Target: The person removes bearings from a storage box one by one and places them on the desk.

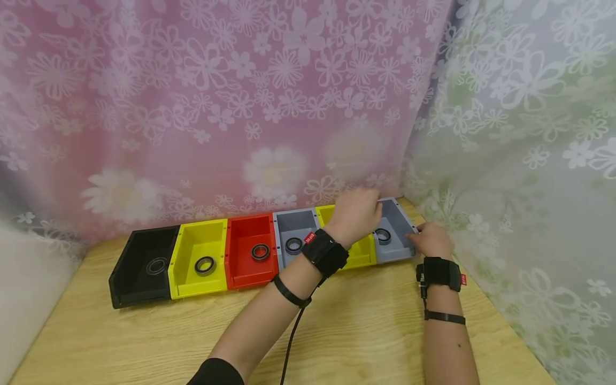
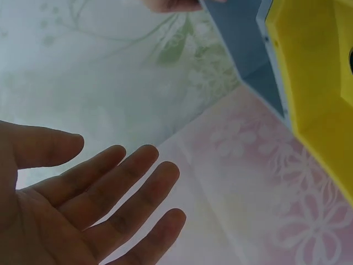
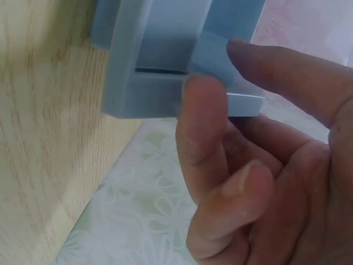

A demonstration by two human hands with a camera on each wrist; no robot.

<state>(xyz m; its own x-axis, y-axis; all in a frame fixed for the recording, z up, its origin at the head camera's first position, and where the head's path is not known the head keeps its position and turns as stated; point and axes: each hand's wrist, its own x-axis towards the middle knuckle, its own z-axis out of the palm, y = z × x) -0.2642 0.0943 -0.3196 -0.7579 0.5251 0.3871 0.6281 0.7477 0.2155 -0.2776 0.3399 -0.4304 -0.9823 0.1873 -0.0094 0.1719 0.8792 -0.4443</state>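
- row of bins along the curtain (image 1: 289, 107), left to right: black bin (image 1: 126, 278), yellow bin (image 1: 190, 256), red bin (image 1: 240, 251), grey bin (image 1: 289, 224), each with a ring inside.
- left hand (image 1: 355, 215) hovers over second yellow bin (image 1: 364, 255), fingers straight and spread, holding nothing.
- right hand (image 1: 431, 240) at 3 o'clock pinches the corner of the end grey bin (image 1: 397, 216), likely steadying it; ring (image 1: 383, 236) inside.

small red tags on both wrist straps (image 1: 325, 251), white lettering perhaps present, too blurred to read
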